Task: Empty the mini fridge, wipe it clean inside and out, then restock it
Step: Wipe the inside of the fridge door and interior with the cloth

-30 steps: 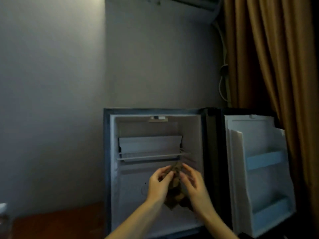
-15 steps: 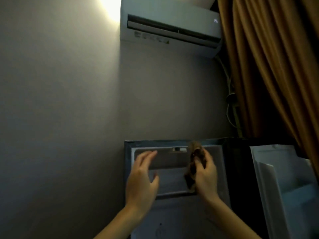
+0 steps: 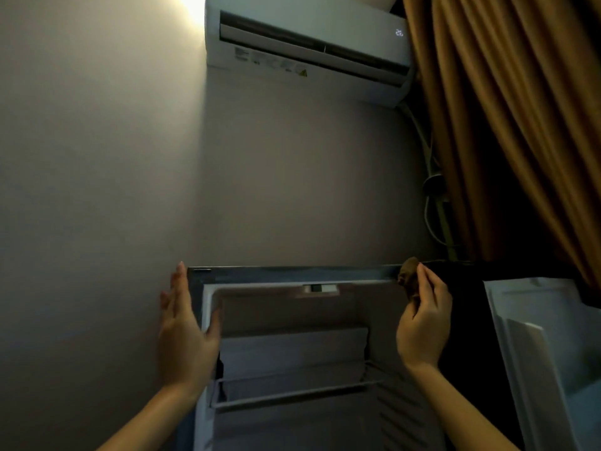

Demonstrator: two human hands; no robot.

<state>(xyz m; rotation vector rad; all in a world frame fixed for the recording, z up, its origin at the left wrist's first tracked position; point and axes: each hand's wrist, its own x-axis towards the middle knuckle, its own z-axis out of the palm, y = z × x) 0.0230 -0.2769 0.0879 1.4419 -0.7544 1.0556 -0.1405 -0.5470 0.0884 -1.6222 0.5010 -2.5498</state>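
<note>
The mini fridge [image 3: 292,275] stands open in front of me, its white inside bare apart from a wire shelf [image 3: 292,390] and a small compartment flap at the back. Its door [image 3: 546,353] hangs open to the right, with bare shelves. My right hand [image 3: 424,320] grips a crumpled brown cloth [image 3: 408,276] and holds it against the fridge's upper right front corner. My left hand [image 3: 183,330] is flat with straight fingers at the fridge's upper left corner, thumb over the front frame.
A white air conditioner [image 3: 309,50] hangs on the grey wall above. Brown curtains [image 3: 520,125] fall at the right, with a white cable [image 3: 429,203] running down beside them. The fridge's left side stands close to the wall.
My hands have spread apart: the right one carried the cloth from the middle of the fridge up to the upper right corner, and the left moved out to the left edge. The view tilted upward.
</note>
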